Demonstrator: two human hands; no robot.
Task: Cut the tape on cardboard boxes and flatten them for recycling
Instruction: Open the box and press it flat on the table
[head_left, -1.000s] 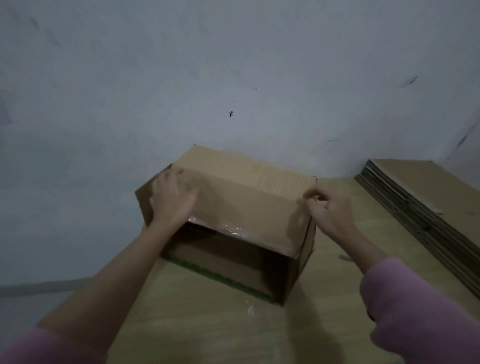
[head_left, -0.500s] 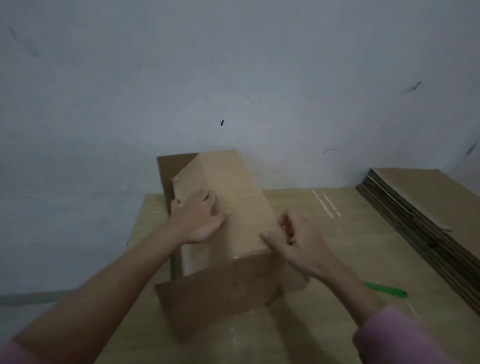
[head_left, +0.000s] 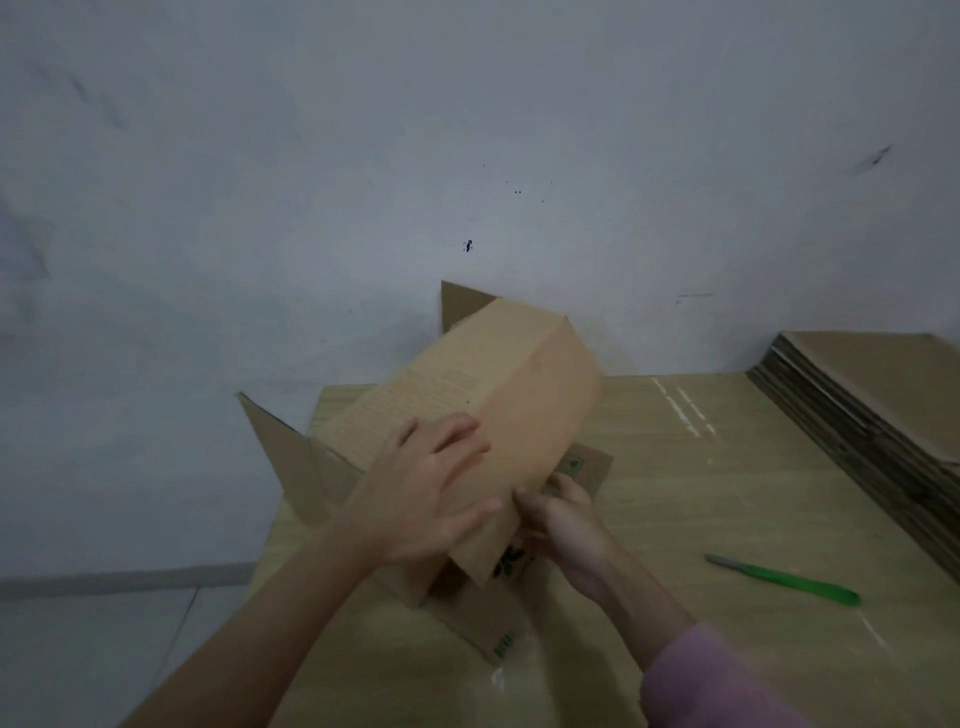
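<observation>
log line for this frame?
step: flattening box | left hand: pressing top | right hand: gripping near end | cutter: on table

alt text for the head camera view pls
A person's left hand presses flat on a brown cardboard box tilted on a wooden table while the right hand holds its near end. A green-handled knife lies right.

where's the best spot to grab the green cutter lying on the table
Grip the green cutter by its thick handle end near the right, coming from above with the right hand, which looks nearest. It lies flat on the table, and its thin grey tip points left toward the cardboard box.
</observation>
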